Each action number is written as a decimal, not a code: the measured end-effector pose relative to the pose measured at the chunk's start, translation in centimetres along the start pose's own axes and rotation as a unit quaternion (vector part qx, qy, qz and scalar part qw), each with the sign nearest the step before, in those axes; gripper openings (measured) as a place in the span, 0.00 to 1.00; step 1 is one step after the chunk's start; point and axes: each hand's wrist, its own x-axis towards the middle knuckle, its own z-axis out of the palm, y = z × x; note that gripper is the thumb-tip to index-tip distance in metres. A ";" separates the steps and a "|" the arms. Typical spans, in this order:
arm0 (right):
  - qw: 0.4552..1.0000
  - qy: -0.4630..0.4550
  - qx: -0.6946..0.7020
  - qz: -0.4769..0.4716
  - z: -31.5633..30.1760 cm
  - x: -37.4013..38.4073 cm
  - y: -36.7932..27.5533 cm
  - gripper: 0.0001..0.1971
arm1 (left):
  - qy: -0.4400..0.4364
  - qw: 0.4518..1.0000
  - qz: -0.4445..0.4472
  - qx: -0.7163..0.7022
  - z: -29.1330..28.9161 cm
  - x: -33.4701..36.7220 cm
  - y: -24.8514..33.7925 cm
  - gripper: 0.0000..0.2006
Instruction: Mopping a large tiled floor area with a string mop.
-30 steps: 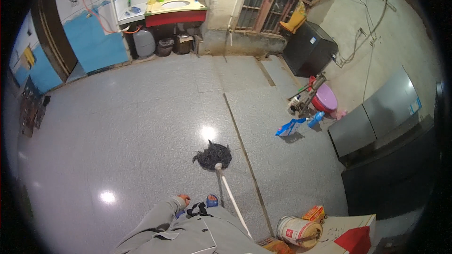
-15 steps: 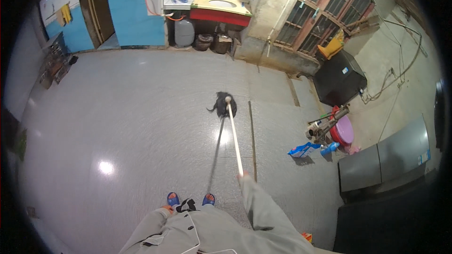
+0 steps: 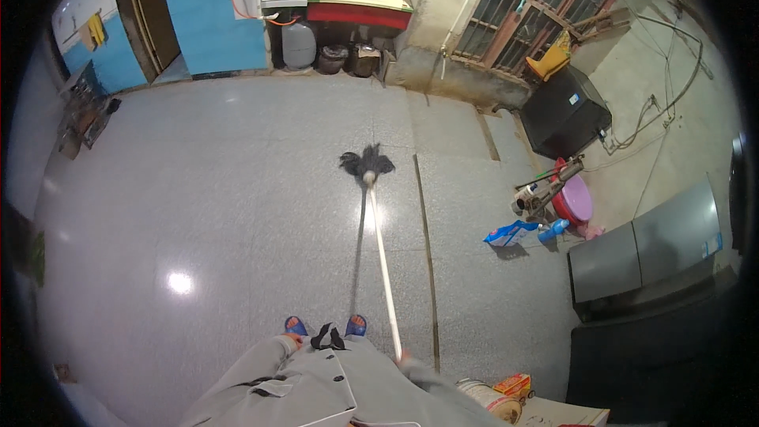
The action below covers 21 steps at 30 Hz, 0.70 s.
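A mop with a long white handle reaches from my body out over the grey floor. Its dark stringy head lies on the floor ahead of me, strands fanned toward the far side. My right hand, low in front of my right side, is closed round the handle's near end, partly hidden by its sleeve. Close to my left thigh hangs my left hand, away from the mop; its fingers are too small to read.
Right of me stand a blue packet, a blue bottle, a purple basin and a grey fridge-like cabinet. A bucket and boxes are near my right side. Ahead, bins stand below the sink counter.
My right hand has drawn back toward my body with the handle. The mop head has shifted slightly left, its strands now spread away from me. The bucket has come into view.
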 end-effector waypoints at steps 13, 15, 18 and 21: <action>0.983 -0.131 0.027 0.126 -1.0 -15.5 5.8 0.15 | 0.045 0.999 -0.014 0.023 -0.9 4.3 2.1 0.15; 0.986 -0.130 0.009 0.100 -1.4 -13.0 4.9 0.15 | 0.084 0.996 -0.009 0.025 0.3 4.0 1.4 0.14; 0.994 -0.093 -0.015 0.055 -1.9 -7.7 2.6 0.14 | 0.080 0.991 0.095 0.049 0.6 2.4 1.4 0.11; 0.992 -0.026 -0.112 -0.060 -4.9 0.5 -5.1 0.14 | 0.116 0.992 0.051 -0.022 5.2 0.8 -5.7 0.12</action>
